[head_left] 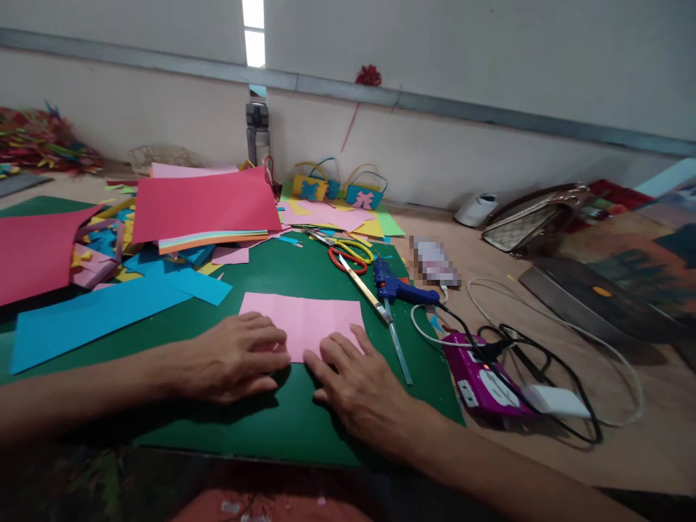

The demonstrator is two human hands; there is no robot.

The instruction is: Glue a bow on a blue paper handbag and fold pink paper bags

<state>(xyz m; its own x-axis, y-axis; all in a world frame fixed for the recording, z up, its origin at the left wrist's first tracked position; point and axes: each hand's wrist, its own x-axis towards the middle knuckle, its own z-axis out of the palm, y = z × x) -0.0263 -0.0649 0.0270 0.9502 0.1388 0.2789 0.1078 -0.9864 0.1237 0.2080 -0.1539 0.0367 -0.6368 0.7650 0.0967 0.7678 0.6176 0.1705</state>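
A creased sheet of pink paper point(315, 315) lies on the green cutting mat point(217, 428) in front of me. My left hand point(231, 357) rests over its near left corner, fingers lying along the paper and the thumb apart, just below the near edge. On the near right part, my right hand point(353, 377) is spread, its fingertips touching the sheet. Both hands look open and press the paper rather than grip it. Beyond the sheet are red-handled scissors point(348, 259) and yellow-handled scissors point(364, 250). To the right lies a blue glue gun point(402, 290) with a clear glue stick point(399, 351).
Blue paper strips point(103, 312), red sheets point(206, 206) and scraps fill the left side. Small paper bags point(365, 194) stand at the back. A purple power strip point(483, 377), cables, a blurred phone point(435, 261) and a handbag point(530, 221) occupy the right.
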